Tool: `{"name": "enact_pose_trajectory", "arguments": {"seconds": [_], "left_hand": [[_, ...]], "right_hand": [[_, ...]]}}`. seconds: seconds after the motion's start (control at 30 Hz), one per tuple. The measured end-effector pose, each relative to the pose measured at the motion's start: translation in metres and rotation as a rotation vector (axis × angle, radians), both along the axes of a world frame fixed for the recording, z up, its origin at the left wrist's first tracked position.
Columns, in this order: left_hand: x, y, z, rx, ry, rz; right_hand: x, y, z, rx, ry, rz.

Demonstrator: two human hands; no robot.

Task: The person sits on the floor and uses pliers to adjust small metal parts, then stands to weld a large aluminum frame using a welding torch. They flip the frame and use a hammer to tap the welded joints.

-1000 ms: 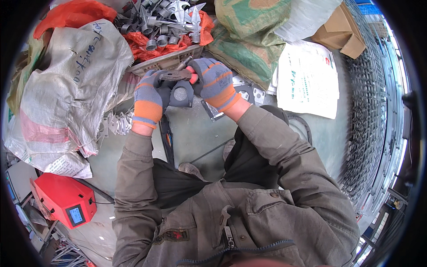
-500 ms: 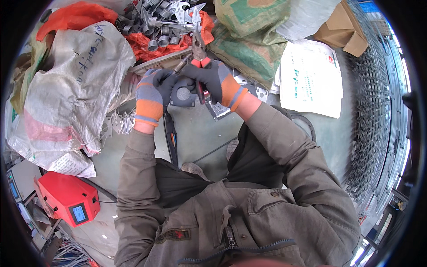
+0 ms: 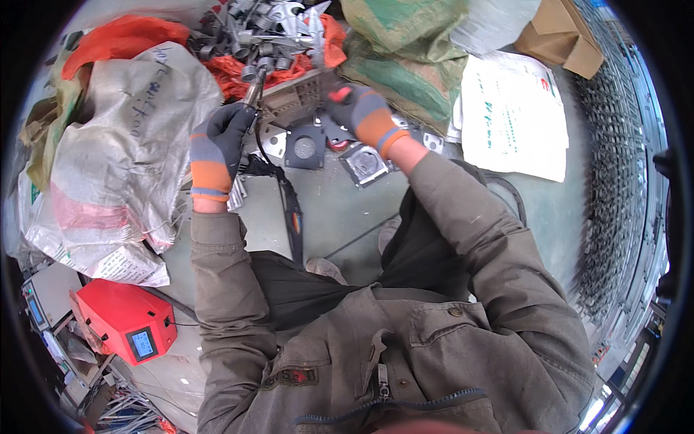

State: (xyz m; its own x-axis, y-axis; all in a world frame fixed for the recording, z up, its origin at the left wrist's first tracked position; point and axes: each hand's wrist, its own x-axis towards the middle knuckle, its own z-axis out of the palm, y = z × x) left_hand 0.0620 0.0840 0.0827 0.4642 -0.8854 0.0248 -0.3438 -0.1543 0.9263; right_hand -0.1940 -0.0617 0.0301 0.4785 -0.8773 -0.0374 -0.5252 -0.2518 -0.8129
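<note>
My left hand (image 3: 220, 145): clamped round slim silver metal rod (image 3: 255, 88); right hand (image 3: 367, 116): round red-handled metal pliers (image 3: 340, 94); now farther apart, tools clear.

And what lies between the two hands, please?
Between the left hand and the right hand, the head view shows a black cable, a pale metal plate and a dark plate with a round centre.

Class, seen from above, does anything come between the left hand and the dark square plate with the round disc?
Yes: the upper part of a black cable runs beside the left hand, and a pale metal plate lies against or near the dark square plate.
</note>
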Motion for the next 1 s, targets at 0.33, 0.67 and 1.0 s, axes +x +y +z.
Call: {"name": "enact_pose_trajectory", "arguments": {"seconds": [0.33, 0.67, 1.0], "left_hand": [[0.021, 0.008, 0.011, -0.007, -0.089, -0.161], [0.014, -0.010, 0.001, 0.071, -0.025, -0.271], [0.013, -0.009, -0.001, 0.043, -0.094, -0.273]], "right_hand": [[0.022, 0.006, 0.033, 0.469, -0.486, 0.030], [0.045, 0.016, 0.042, 0.577, -0.705, 0.030], [0.047, 0.017, 0.036, 0.481, -0.682, 0.113]]}}
